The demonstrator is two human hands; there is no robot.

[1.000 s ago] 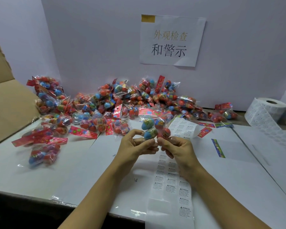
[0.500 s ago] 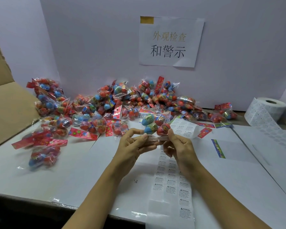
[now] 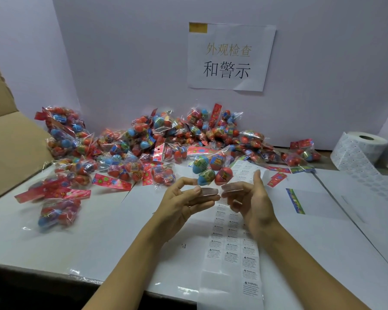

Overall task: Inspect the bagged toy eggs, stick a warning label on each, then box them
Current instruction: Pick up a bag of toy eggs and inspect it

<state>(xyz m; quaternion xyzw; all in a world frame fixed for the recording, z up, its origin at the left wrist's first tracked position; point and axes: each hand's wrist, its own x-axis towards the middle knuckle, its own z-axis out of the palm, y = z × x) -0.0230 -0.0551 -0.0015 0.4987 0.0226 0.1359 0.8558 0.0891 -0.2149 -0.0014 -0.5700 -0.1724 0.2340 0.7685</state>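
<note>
A clear bag of toy eggs (image 3: 211, 170), blue and red, is held up over the middle of the table. My left hand (image 3: 182, 200) holds it from below, thumb against a blue egg and fingers stretched under the bag. My right hand (image 3: 250, 198) is just right of the bag with straight fingers touching its lower edge and the thumb lifted away. Both sets of fingers are motion-blurred. A strip of white warning labels (image 3: 232, 253) lies on the table under my hands. A big pile of bagged eggs (image 3: 157, 142) fills the back of the table.
A cardboard box (image 3: 7, 142) stands open at the left. A roll of labels (image 3: 365, 151) sits at the far right, its tail trailing forward. Loose bags (image 3: 56, 211) lie front left. A paper sign (image 3: 230, 57) hangs on the back wall.
The bag has risen above my fingers. My right hand has let go of the bag's edge and its thumb has lifted. Both hands have spread slightly apart.
</note>
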